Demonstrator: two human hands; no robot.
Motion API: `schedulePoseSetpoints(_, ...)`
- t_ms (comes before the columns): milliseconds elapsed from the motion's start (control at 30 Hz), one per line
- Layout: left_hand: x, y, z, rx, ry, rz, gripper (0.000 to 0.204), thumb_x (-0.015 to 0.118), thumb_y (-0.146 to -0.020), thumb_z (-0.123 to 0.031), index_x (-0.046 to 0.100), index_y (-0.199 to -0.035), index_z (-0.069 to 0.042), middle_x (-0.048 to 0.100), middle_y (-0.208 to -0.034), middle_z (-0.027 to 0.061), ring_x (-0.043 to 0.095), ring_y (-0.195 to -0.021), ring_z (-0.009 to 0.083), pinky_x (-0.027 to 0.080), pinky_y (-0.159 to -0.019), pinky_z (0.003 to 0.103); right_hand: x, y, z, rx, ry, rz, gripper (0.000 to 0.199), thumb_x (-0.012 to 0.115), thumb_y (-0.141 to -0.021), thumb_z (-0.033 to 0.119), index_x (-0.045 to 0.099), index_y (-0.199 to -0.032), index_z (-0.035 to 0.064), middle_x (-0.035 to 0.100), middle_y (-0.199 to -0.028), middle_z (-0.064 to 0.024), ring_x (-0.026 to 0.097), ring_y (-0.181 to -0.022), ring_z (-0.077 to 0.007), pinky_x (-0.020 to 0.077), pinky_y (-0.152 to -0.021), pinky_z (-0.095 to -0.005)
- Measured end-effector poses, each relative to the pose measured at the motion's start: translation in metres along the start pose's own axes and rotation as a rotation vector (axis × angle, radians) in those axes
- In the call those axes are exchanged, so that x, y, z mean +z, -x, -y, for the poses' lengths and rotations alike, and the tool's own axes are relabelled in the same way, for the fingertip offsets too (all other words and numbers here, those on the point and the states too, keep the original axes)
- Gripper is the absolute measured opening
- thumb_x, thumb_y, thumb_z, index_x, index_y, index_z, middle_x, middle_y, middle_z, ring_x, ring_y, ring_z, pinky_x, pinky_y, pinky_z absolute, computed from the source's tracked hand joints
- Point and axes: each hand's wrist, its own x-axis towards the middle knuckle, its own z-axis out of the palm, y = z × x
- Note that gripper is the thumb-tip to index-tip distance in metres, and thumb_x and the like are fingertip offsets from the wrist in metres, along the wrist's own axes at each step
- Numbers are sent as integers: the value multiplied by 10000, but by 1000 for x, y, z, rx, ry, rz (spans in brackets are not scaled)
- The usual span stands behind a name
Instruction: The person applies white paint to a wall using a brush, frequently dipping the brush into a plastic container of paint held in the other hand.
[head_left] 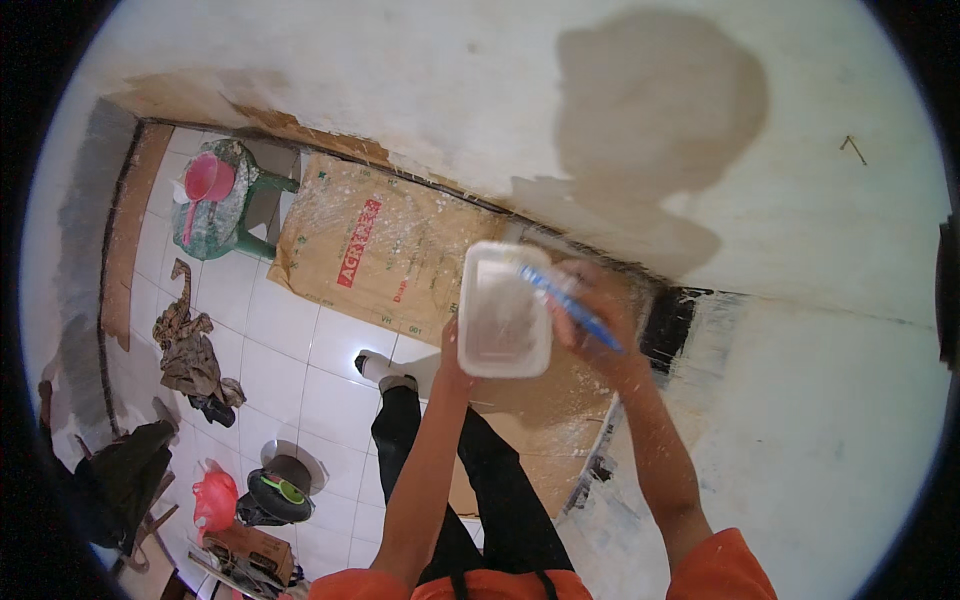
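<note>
My left hand (pixel 460 350) grips the left side of a white rectangular tray (pixel 508 368), its fingers mostly hidden behind it. A pale substance seems to lie inside, but I cannot tell what it is. In my right hand (pixel 600 310), fingers wrapped round it, is a slim blue-and-white tool (pixel 572 303). Its upper end overlaps the tray's top right corner. The tool is blurred, so its exact kind does not show.
Flattened brown paper sacks (pixel 420 240) cover the floor along the stained wall (pixel 400 70). At the left stand a green stool (pixel 250 205) with a pink dipper (pixel 208 178) on it, a crumpled cloth (pixel 190 350), a black bucket (pixel 282 490) and a red plastic bag (pixel 214 498).
</note>
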Motion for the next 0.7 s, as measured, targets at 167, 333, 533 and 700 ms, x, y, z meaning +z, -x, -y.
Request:
schedulePoseSetpoints(167,100,-58,0,94,-197,227,513,489,-943,-346,469,-1349,-33,569,-1267,183,613,-1095,329,543,-911,504,-48,-79,-36,-252,249,-283,116,719,-794,5,638,-873,-20,652,-902,-167,658,-732,-251,526,-642,-303)
schedulePoseSetpoints(333,113,-78,-1,38,-173,387,555,479,-973,-390,409,-1403,-46,551,-1297,154,614,-1102,300,557,-909,479,-81,-146,-71,-318,320,-242,137,694,-829,85,692,-945,12,655,-920,-144,657,-732,-272,526,-627,-329)
schedulePoseSetpoints(533,9,-37,2,113,-90,83,564,478,-927,-422,490,-1347,-46,590,-1251,165,605,-1112,341,531,-912,540,-94,-159,-36,-365,282,-400,136,685,-840,79,698,-958,14,658,-851,-112,640,-667,-237,525,-586,-316)
schedulePoseSetpoints(700,-24,13,13,54,-44,-94,411,433,-967,-325,549,-1269,-71,638,-1139,109,647,-996,271,564,-826,450,-59,-137,-79,-473,345,-305,120,708,-826,54,684,-927,-6,644,-838,-110,608,-648,-209,500,-616,-310)
